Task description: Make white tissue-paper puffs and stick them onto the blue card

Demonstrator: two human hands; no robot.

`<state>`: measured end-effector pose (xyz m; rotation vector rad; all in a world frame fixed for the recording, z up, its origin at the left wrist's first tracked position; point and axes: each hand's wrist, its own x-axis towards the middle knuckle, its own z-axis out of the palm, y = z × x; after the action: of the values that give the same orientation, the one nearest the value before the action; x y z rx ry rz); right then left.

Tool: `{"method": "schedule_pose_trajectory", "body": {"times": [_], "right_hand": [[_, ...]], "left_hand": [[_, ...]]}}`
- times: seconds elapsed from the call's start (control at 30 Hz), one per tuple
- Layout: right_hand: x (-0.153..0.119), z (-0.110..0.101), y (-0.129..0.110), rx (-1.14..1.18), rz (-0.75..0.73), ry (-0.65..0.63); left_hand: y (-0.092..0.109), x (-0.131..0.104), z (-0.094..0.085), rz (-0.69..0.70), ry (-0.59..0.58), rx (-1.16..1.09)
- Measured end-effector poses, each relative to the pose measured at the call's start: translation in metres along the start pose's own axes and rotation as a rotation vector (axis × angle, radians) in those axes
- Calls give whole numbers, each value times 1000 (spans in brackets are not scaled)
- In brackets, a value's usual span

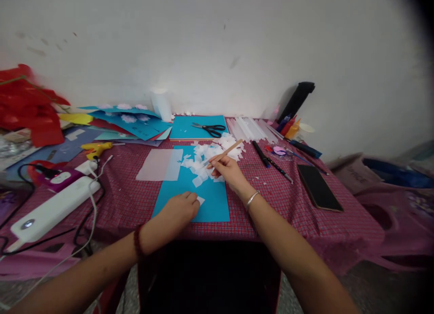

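Note:
My right hand (228,171) grips a flat wooden stick (233,147) that slants up to the right, above a heap of small cut white paper pieces (200,162). My left hand (179,210) is closed low over a blue sheet (212,210), and the corner of one small white paper piece (201,200) sticks out at its fingertips. The heap covers the upper part of the blue sheet and spills past its top right. A translucent white sheet (154,164) overlaps the blue sheet's upper left.
Black-handled scissors (212,130) rest on a blue stack (179,128) at the back. Left lie a yellow glue gun (96,147) and a white power strip (56,210) with cables. Right are pens (261,154) and a black phone (318,187). A wall stands behind.

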<state>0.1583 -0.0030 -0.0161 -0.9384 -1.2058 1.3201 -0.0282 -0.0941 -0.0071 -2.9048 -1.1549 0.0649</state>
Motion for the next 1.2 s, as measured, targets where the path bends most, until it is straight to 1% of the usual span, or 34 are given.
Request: {"method": "schedule_pose_trajectory", "body": {"times": [0.07, 0.13, 0.17, 0.27, 0.3, 0.37, 0.43, 0.5, 0.57, 0.63, 0.73, 0.83, 1.03, 1.1, 1.2], "right_hand": [[0, 0, 1, 8, -3, -4], [1, 0, 1, 17, 1, -11], [1, 0, 2, 20, 5, -14], [0, 1, 2, 21, 16, -19], [0, 1, 2, 22, 16, -20], [-1, 2, 1, 20, 10, -26], [-1, 2, 1, 16, -3, -35], [-2, 2, 0, 13, -12, -45], [-2, 3, 0, 3, -10, -64], [-3, 3, 0, -16, 0, -93], [-3, 4, 2, -47, 15, -121], [-2, 4, 8, -83, 20, -114], [2, 1, 12, -129, -16, -31], [1, 1, 11, -135, -23, -25], [0, 2, 9, -138, -28, -42]], "left_hand": [[-10, 7, 2, -59, 84, -139], [-21, 14, 3, -158, 173, -397], [-27, 17, 2, -219, 193, -565], [-44, 30, -7, -393, 180, -1058], [-49, 35, -11, -433, 175, -1164], [-57, 46, -19, -461, 185, -1291], [-62, 57, -25, -446, 195, -1364], [-65, 66, -27, -418, 195, -1416], [-67, 73, -25, -393, 198, -1439], [-67, 77, -19, -386, 227, -1450], [-67, 78, -9, -400, 282, -1471], [-67, 78, -3, -415, 311, -1495], [-68, 74, -7, -467, 397, -1568], [-66, 72, -7, -475, 403, -1600], [-59, 73, -4, -392, 377, -1596]]}}
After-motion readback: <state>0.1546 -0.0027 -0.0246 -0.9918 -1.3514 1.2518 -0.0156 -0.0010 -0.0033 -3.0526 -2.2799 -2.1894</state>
